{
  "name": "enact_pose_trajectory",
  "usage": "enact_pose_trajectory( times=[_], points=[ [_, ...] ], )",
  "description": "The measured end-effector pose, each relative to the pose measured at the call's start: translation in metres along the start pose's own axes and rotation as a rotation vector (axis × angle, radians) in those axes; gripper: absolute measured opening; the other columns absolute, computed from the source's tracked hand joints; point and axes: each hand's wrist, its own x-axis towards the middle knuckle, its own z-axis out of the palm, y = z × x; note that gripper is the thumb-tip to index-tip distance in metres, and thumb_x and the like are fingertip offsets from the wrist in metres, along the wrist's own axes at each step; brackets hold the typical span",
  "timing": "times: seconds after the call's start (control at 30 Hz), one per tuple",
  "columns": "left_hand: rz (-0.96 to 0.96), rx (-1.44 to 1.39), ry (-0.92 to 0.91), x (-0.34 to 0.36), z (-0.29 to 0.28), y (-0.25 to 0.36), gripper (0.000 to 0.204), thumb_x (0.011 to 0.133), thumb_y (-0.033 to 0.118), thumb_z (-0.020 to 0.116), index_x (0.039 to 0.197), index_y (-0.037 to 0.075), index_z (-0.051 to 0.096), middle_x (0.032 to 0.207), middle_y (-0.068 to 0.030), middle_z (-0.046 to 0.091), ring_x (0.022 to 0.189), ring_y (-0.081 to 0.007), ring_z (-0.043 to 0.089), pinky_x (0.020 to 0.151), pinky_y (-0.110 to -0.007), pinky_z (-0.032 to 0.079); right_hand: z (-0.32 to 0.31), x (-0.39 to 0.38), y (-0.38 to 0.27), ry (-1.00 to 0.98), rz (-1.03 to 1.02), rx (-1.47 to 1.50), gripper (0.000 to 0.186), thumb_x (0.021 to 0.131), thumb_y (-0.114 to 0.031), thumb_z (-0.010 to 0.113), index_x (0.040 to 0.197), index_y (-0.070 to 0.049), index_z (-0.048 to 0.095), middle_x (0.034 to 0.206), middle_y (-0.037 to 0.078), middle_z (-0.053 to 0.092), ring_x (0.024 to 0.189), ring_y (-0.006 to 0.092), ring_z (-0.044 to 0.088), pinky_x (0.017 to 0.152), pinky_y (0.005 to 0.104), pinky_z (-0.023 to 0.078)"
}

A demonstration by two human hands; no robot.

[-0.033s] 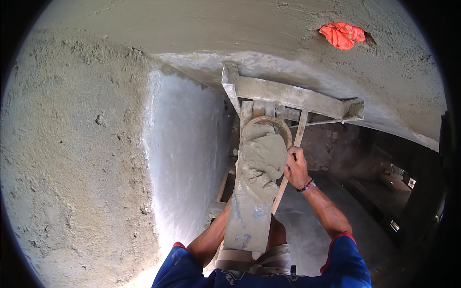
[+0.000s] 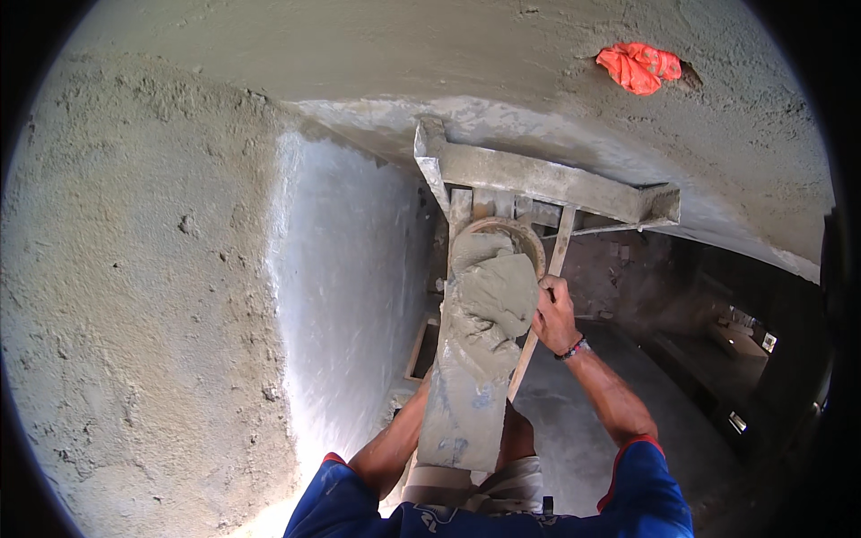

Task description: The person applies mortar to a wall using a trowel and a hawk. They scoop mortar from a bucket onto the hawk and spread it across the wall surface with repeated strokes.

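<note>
A long flat mortar-coated board [image 2: 462, 426] reaches away from my body, level with my waist. Wet grey mortar [image 2: 493, 296] is heaped over its far half. My left forearm passes behind the board's left edge, and the board hides my left hand. At the right side of the heap is my right hand [image 2: 555, 314], its fingers curled together and a bracelet on the wrist. What those fingers hold, if anything, is hidden by the hand and the mortar. Just beyond the heap shows the round rim of a bucket [image 2: 525, 235].
A wooden strip [image 2: 561, 244] slants past my right hand. Farther off, a mortar-caked channel-shaped beam [image 2: 538, 175] lies across, close to the plastered wall [image 2: 404, 54]. Rough plaster [image 2: 134, 296] covers the left side. An orange-red plastic bag [image 2: 639, 67] sticks out of a wall hole.
</note>
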Motion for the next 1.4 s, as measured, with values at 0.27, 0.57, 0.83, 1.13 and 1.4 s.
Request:
enact_pose_trajectory(
  times=[0.27,0.57,0.83,1.13,1.4],
  points=[
    [0.051,0.048,-0.029,0.003,0.006,0.020,0.030,0.102,0.027,0.052,0.122,0.005,0.058,0.106,-0.0132,0.066,0.091,-0.0249,0.068,0.075,-0.035,0.060,-0.011,-0.050,0.014,0.030,0.131,-0.012,0.050,0.075,0.002,0.069,0.123,-0.003,0.060,0.109,0.020,0.052,0.096,0.0387,0.055,0.081,0.0450,0.050],
    [0.069,0.080,-0.060,-0.003,0.010,0.033,0.031,0.102,0.027,0.054,0.122,0.005,0.058,0.107,-0.0128,0.066,0.092,-0.0246,0.067,0.076,-0.035,0.059,-0.104,0.010,-0.041,-0.224,0.253,0.782,0.052,0.090,-0.037,0.070,0.118,0.007,0.061,0.079,0.012,0.066,0.065,0.0179,0.065,0.059,0.0302,0.051],
    [0.062,0.090,-0.074,0.001,0.022,0.031,0.031,0.101,0.027,0.055,0.123,0.005,0.058,0.108,-0.0125,0.066,0.093,-0.0243,0.067,0.077,-0.036,0.059,-0.100,0.086,-0.059,-0.602,0.446,1.127,0.057,0.091,-0.042,0.068,0.116,0.009,0.062,0.072,0.007,0.059,0.058,0.0137,0.055,0.055,0.0290,0.045],
    [0.118,0.051,-0.035,-0.016,-0.004,0.049,0.032,0.101,0.027,0.056,0.123,0.005,0.058,0.109,-0.0121,0.065,0.095,-0.0240,0.066,0.078,-0.036,0.058,-0.098,0.023,-0.001,-0.741,0.569,1.106,0.045,0.095,-0.035,0.065,0.118,0.004,0.065,0.075,0.001,0.056,0.061,0.0089,0.050,0.055,0.0264,0.043],
    [0.216,0.013,-0.032,0.002,-0.010,0.054,0.032,0.100,0.027,0.057,0.124,0.005,0.058,0.110,-0.0118,0.065,0.096,-0.0238,0.066,0.079,-0.036,0.058,0.018,-0.013,0.070,-0.659,1.308,0.426,0.026,0.100,-0.031,0.055,0.115,-0.013,0.065,0.069,0.001,0.056,0.052,0.0105,0.054,0.042,0.0287,0.045]
  ],
)
